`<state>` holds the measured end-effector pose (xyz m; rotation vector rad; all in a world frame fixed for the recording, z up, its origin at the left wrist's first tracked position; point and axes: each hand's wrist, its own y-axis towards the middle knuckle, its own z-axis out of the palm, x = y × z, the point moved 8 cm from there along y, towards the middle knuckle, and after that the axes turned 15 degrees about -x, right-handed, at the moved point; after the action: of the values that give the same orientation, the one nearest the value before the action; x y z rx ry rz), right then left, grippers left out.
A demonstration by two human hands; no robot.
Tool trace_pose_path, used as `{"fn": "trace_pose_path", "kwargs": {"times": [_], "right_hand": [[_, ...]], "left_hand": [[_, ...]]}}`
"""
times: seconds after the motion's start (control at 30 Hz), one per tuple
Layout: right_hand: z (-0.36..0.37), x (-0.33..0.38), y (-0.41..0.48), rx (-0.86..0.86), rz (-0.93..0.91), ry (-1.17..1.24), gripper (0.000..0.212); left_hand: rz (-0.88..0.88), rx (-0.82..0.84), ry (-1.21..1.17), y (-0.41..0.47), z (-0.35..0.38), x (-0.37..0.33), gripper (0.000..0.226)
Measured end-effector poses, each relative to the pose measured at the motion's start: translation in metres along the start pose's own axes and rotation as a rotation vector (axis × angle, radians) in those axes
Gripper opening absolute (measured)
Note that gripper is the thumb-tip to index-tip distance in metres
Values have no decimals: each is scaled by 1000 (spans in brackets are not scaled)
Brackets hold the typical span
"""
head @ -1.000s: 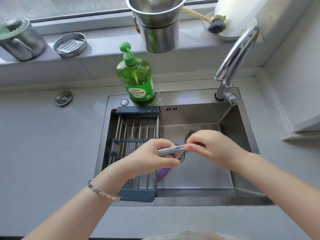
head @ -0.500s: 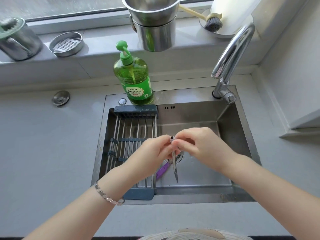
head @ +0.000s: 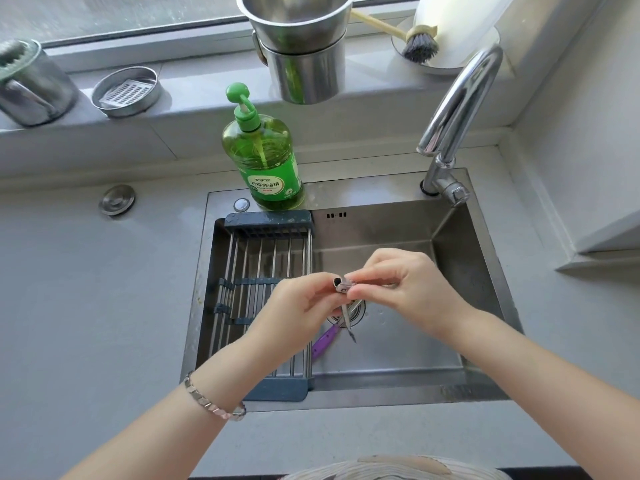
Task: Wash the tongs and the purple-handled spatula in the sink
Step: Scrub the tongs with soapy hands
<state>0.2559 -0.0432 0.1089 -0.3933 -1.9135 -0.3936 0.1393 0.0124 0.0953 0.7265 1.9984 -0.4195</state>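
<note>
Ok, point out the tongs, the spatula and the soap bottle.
tongs [head: 342, 285]: head view, hinge end between both hands.
spatula [head: 325, 341]: head view, purple handle on sink floor.
soap bottle [head: 264, 157]: head view, green body.

Both hands, left hand [head: 300, 308] and right hand [head: 405, 289], hold the tongs [head: 344, 292] over the sink [head: 398, 348]. The purple-handled spatula [head: 323, 341] lies below.

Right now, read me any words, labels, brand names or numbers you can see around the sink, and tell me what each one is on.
Green label on the dish soap bottle: one large line of white Chinese characters, too blurred to quote.
Small line above it on the same label: too small to read.
Red strip below it: too small to read.
Sink, faucet, steel pots and tongs: no text visible.
</note>
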Motion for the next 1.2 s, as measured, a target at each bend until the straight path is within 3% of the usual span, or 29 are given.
{"fn": "trace_pose_path", "kwargs": {"times": [0.2,0.5,0.7,0.8,0.87,0.97,1.03,1.13,1.2], "right_hand": [[8,5,0,-54,-73,-35,20],[-21,-18,-11,-40,-195,-138,27],[-14,16,-19,-94,-663,-397,32],[-8,28,-25,-121,-822,-449,31],[-15,26,-24,-153,-858,-492,25],[-33,12,-20,-169,-788,-502,29],[-42,-1,-19,-138,-634,-402,33],[-51,-24,-14,-177,-97,-36,18],[-46,-46,-16,-188,291,235,20]], "left_hand": [[9,-28,-21,2,-1,-2,16],[264,-48,110,-5,-17,-10,25],[259,205,369,-9,15,-11,49],[239,192,382,-6,23,-13,40],[327,109,445,-5,21,-14,46],[473,-100,516,-6,5,-15,52],[512,-157,559,-9,0,-14,62],[543,-206,569,-11,-2,-12,67],[505,-212,534,-11,-1,-12,68]]}}
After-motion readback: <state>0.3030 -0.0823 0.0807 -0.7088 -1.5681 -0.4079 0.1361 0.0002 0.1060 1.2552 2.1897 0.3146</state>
